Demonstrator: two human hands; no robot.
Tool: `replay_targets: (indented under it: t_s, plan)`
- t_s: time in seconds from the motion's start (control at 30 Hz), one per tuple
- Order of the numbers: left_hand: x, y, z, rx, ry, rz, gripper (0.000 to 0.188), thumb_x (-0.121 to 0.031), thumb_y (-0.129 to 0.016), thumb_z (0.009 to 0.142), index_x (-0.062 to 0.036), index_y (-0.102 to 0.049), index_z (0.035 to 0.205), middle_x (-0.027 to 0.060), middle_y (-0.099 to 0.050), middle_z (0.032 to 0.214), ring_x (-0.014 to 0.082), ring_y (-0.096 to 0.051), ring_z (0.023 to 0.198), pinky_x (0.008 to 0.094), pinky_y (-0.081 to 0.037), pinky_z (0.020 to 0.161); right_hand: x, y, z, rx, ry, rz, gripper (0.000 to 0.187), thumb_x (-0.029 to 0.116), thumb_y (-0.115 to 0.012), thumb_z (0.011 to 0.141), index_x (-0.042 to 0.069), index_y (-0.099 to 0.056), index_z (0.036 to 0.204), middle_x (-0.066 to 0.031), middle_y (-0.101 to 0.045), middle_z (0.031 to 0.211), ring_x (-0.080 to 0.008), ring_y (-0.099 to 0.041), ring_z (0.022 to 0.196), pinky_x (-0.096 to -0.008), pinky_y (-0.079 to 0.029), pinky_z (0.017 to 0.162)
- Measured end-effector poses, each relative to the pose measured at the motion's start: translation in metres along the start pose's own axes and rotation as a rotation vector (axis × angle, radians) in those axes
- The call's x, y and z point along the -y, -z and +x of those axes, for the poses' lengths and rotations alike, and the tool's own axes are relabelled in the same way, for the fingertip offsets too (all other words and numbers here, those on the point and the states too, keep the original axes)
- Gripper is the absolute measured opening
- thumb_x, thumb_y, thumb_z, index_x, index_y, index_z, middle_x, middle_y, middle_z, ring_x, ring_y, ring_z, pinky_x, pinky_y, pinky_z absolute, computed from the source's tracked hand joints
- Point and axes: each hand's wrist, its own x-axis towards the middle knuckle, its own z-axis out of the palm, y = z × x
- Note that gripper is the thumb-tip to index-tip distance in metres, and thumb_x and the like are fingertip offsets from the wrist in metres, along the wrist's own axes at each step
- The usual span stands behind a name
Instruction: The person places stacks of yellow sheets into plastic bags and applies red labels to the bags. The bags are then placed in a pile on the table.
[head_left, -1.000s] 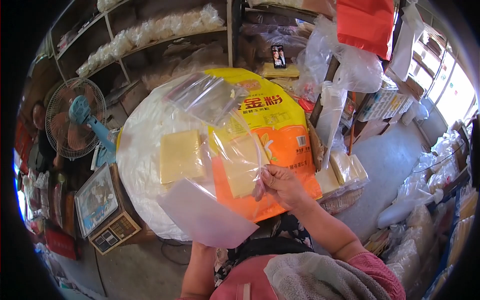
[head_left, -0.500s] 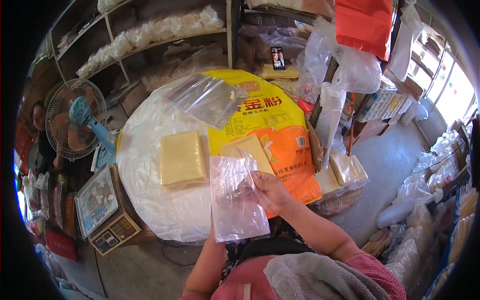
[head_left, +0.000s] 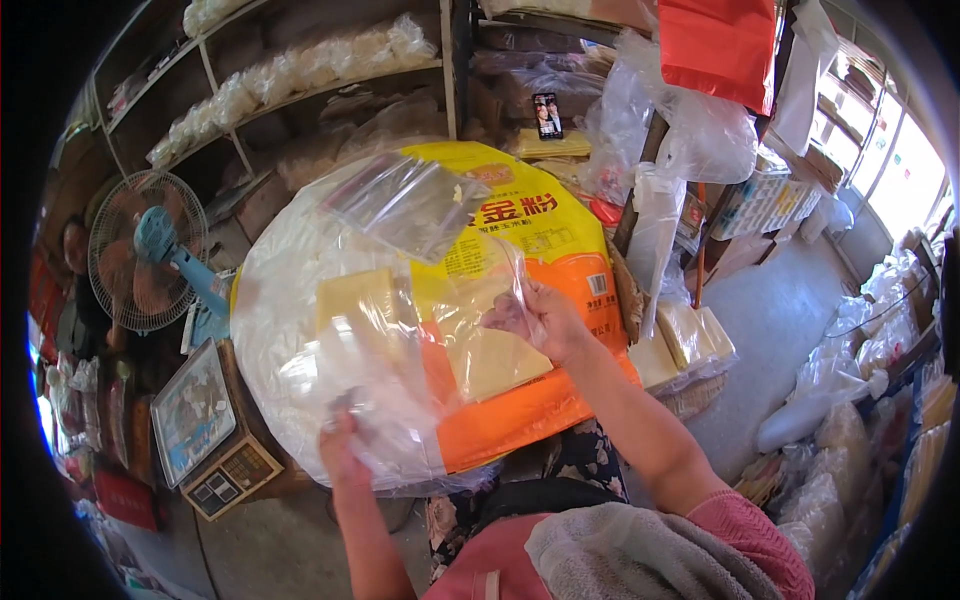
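A clear plastic bag (head_left: 400, 385) is spread wide between my two hands over the round table, its film partly blurred. My right hand (head_left: 545, 318) pinches its upper right part, fingers closed. Low on the left, my left hand (head_left: 345, 452) grips the bag's other side, somewhat smeared by motion. Behind the film shows a stack of pale yellow square sheets (head_left: 345, 295) at left. A second pale yellow stack (head_left: 495, 350) lies below my right hand on a yellow and orange printed sack (head_left: 560, 245). Flat empty clear bags (head_left: 405, 205) lie farther back.
A digital scale (head_left: 215, 440) and a blue fan (head_left: 160, 240) stand at left. Shelves (head_left: 300, 95) with bagged goods line the back, where a phone (head_left: 547, 117) leans. More wrapped stacks (head_left: 690, 335) sit right of the table; wrapped bundles (head_left: 830, 460) stand farther right.
The bag, earlier held narrow near my body, is now stretched out over the table. My left hand has come out from behind it and moved left; my right hand has risen slightly.
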Motion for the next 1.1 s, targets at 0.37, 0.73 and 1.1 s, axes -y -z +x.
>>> replay_targets:
  t_s: [0.37,0.73,1.1]
  plan:
    - [-0.017,-0.04,-0.016,0.11,-0.145,-0.235,0.023,-0.013,-0.055,0.093,-0.0096,-0.056,0.116,0.0093,-0.059,0.117,0.0257,-0.057,0.106,0.0501,-0.051,0.084,-0.007,-0.002,0.012,-0.189,0.243,-1.379,0.049,0.035,-0.06,0.091,0.003,-0.05,0.127,-0.0104,-0.065,0.105,-0.0181,-0.062,0.093,-0.0259,-0.048,0.081]
    - [0.05,-0.12,0.004,0.356,0.082,0.1,0.028,-0.003,-0.055,0.09,-0.0025,-0.053,0.118,0.0064,-0.062,0.102,0.0127,-0.059,0.095,0.0265,-0.049,0.082,0.039,0.011,0.017,-0.236,0.044,-0.968,0.034,0.007,-0.059,0.085,0.007,-0.061,0.119,-0.0023,-0.067,0.099,-0.0101,-0.063,0.08,-0.025,-0.052,0.071]
    - [0.06,-0.086,-0.006,0.323,-0.048,0.527,0.023,0.003,-0.051,0.089,0.0027,-0.059,0.11,0.0082,-0.065,0.101,0.0149,-0.061,0.096,0.0258,-0.047,0.085,0.249,0.103,0.14,-1.229,0.588,-2.331,0.03,0.004,-0.054,0.077,0.002,-0.058,0.107,-0.024,-0.062,0.103,-0.0389,-0.058,0.102,-0.0436,-0.048,0.086]
